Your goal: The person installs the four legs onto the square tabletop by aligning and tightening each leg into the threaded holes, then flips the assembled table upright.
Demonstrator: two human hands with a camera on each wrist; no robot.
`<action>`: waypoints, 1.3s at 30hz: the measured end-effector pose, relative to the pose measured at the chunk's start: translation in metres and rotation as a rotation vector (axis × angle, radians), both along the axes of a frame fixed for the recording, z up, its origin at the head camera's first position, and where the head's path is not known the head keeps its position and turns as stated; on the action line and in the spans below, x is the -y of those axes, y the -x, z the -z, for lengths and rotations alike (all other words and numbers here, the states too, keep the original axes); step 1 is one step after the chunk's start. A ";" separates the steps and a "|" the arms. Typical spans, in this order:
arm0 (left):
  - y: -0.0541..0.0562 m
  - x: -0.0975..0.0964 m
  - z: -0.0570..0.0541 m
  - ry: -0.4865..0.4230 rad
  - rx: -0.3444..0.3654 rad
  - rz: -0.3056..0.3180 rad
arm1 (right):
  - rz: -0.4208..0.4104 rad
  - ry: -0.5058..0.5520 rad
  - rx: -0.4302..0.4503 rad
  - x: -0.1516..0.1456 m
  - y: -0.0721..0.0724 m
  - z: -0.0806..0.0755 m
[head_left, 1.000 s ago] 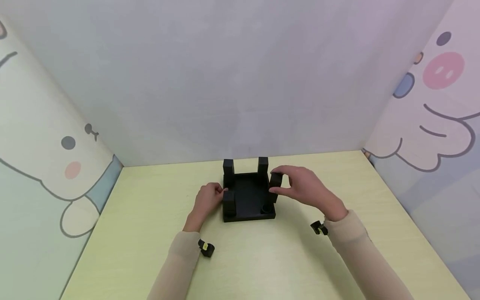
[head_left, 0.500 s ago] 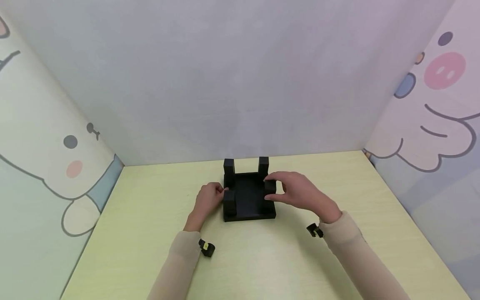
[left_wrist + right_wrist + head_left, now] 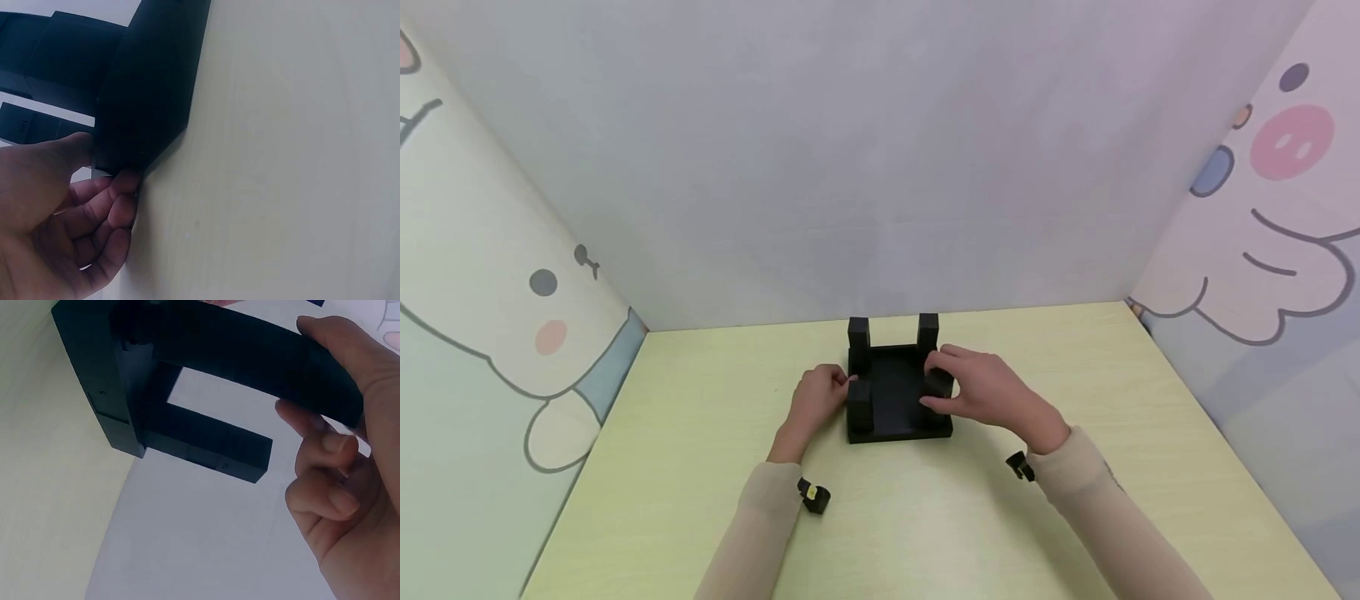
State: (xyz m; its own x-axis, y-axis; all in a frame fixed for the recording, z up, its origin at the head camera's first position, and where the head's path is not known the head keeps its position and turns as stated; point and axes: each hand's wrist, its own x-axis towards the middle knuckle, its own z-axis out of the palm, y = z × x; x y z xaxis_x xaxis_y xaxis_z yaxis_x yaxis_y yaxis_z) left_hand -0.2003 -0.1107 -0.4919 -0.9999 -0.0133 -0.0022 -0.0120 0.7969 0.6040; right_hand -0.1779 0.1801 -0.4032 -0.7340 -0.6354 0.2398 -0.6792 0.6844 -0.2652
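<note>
A black square base (image 3: 895,398) with a low rim lies on the table, with black block-like legs standing upright at its corners: the far left leg (image 3: 859,335), the far right leg (image 3: 927,331) and the near left leg (image 3: 860,406). My right hand (image 3: 988,390) grips the upper end of another leg (image 3: 250,353) between thumb and fingers, over the near right corner. In the right wrist view this leg meets the base; how deep it sits is too dark to tell. At the left rim my left hand (image 3: 75,212) pinches the base's edge between thumb and curled fingers.
The pale yellow table (image 3: 700,417) runs back to a grey-white wall (image 3: 880,167). Side panels with cartoon animals stand at left and right. Small black devices (image 3: 814,497) sit at both wrists, below beige sleeves.
My right hand has moved left and slightly down, bringing the leg from beside the base onto its near right corner, where a round socket was visible. My left hand stays at the rim.
</note>
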 end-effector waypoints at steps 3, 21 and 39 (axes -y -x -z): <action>0.000 0.000 0.000 -0.006 -0.001 0.000 | 0.048 -0.060 -0.050 0.003 0.001 0.000; 0.001 0.001 -0.001 -0.012 -0.004 -0.004 | 0.002 -0.081 0.042 -0.013 -0.006 -0.018; 0.003 0.000 0.001 -0.015 -0.009 0.006 | 0.139 -0.124 -0.104 0.002 -0.006 -0.001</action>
